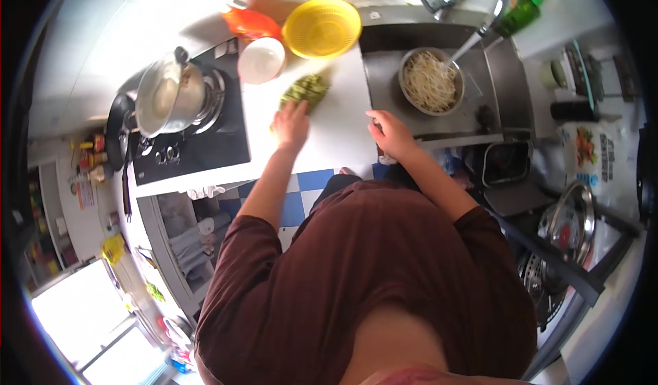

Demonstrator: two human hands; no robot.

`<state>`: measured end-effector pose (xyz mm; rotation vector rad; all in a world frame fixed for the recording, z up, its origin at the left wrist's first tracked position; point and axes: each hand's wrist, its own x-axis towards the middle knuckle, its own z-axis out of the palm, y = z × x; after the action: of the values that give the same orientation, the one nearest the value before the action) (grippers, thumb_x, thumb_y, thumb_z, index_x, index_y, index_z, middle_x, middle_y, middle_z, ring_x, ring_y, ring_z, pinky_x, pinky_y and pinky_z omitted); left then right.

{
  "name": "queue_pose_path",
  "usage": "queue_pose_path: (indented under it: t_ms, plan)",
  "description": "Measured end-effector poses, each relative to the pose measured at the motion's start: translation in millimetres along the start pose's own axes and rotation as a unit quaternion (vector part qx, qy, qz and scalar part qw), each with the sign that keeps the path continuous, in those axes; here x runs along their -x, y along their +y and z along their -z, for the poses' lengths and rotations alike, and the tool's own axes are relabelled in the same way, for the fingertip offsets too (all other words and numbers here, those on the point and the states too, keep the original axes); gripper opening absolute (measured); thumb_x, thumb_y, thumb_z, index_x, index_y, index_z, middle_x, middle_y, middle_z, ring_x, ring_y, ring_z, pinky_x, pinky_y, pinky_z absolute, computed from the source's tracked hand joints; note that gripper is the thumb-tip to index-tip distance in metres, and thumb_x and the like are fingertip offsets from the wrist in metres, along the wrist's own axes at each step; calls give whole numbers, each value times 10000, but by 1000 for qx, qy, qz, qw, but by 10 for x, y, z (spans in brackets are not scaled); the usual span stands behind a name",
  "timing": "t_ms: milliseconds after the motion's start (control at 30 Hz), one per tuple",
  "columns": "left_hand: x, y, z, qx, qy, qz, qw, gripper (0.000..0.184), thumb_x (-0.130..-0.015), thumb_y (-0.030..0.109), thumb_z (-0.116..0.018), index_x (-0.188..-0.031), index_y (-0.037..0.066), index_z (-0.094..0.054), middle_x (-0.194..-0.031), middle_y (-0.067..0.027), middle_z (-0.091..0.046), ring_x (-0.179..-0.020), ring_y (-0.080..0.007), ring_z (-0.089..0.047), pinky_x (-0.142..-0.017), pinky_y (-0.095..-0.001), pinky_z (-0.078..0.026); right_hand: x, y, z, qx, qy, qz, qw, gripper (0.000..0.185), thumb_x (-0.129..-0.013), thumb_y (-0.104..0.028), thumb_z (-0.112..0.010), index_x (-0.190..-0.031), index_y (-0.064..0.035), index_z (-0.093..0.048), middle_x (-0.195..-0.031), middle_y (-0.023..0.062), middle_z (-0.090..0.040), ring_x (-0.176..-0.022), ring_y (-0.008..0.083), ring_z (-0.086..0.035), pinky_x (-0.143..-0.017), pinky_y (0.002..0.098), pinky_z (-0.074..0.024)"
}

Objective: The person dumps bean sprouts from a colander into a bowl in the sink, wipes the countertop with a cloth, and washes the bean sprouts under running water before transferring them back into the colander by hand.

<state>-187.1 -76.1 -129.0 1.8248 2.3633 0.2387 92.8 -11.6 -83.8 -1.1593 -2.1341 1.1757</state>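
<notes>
The greens (310, 91) lie in a loose heap on the white surface (329, 138), between the stove (219, 145) on the left and the sink (375, 87) on the right. The heap is longer than it is wide; its long axis slants from near left to far right. Neither end forms a clear tip, and the single pieces are too small to tell which way each points.

The left hand (292, 123) reaches to the near left end of the heap, its fingers stretched forward over the greens; I cannot tell whether they pinch any. The right hand (392, 135) is at the right side of the surface, close to the sink, well apart from the greens. Its fingers are loosely curled, and whether they grip anything cannot be told.

Beyond the heap stand a yellow basket (322, 27) and, to its left, a white bowl (261, 61), with an orange bag (252, 24) behind. In the sink a metal bowl (401, 89) holds pale sprouts (428, 81), the tap's spout (469, 45) reaching to its far right rim. On the stove are a pot (193, 100) and, farther left, a black pan (118, 121).
</notes>
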Motion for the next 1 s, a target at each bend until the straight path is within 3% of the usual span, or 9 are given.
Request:
queue_pose_path:
  t_ms: [67,133,200,333,400,567,667,800,1000]
  plan:
    - [171,194,-19,120,-7,19,993,455,-798,213,-547,-1252,230,-532,-1265,-85,-526,-1134,-271,-485,-968,-471,-343,-126,-58,-140,-184,-12,-20,983,251,-856,-138,-582,-1093,-60,-551,-1004,162,-600,-850,287,-612,-715,336,-500]
    - [417,345,-107,72,153,19,985,413,-786,213,-586,-1198,230,-559,-1100,-72,-566,-1045,-274,-501,-938,-474,-348,-196,-56,-199,-311,-56,-88,945,226,-854,-126,-589,-1070,-67,-559,-982,168,-600,-823,280,-618,-685,323,-500]
    - [513,345,-123,84,46,79,992,362,-785,155,-579,-1143,206,-582,-1061,-65,-556,-1045,-276,-491,-887,-455,-382,-167,-34,-122,21,41,-27,999,190,-846,-122,-593,-1026,-67,-568,-938,147,-607,-844,272,-621,-662,331,-506]
    - [513,370,-60,108,152,58,981,333,-764,117,-580,-1085,196,-609,-1019,-56,-582,-971,-302,-531,-818,-449,-426,90,162,2,249,207,187,927,168,-863,-208,-542,-925,-60,-591,-818,138,-641,-799,323,-624,-717,455,-490]
    - [548,403,20,107,107,58,987,369,-771,120,-563,-1131,193,-597,-1132,-87,-561,-1069,-305,-505,-880,-443,-410,294,487,-21,344,-152,-74,924,298,-895,-289,-451,-931,-32,-598,-856,194,-629,-886,389,-593,-787,484,-458]
    - [700,430,-14,128,42,62,989,400,-796,138,-525,-1189,201,-573,-1295,-102,-488,-1197,-297,-435,-976,-476,-343,153,548,-4,306,-223,-85,922,411,-906,-346,-358,-910,-27,-618,-915,211,-633,-873,401,-595,-795,492,-458]
    - [679,403,-38,165,135,61,975,406,-795,152,-530,-1196,205,-569,-1303,-90,-485,-1221,-297,-415,-984,-462,-344,145,588,-81,288,-213,-38,933,412,-899,-330,-346,-892,-30,-627,-921,205,-638,-851,399,-605,-796,494,-462]
    - [705,449,32,89,-8,66,994,423,-790,160,-537,-1212,193,-563,-1324,-68,-476,-1226,-277,-419,-996,-434,-358,156,626,-157,300,-235,-50,923,386,-891,-335,-353,-901,-50,-613,-960,206,-625,-869,405,-588,-783,493,-451]
    - [562,495,261,108,-92,122,982,317,-819,193,-536,-1122,230,-618,-1287,-31,-495,-1213,-243,-424,-972,-411,-388,149,665,-190,293,-190,-68,935,382,-873,-334,-368,-905,-47,-618,-930,199,-637,-857,395,-605,-771,499,-463]
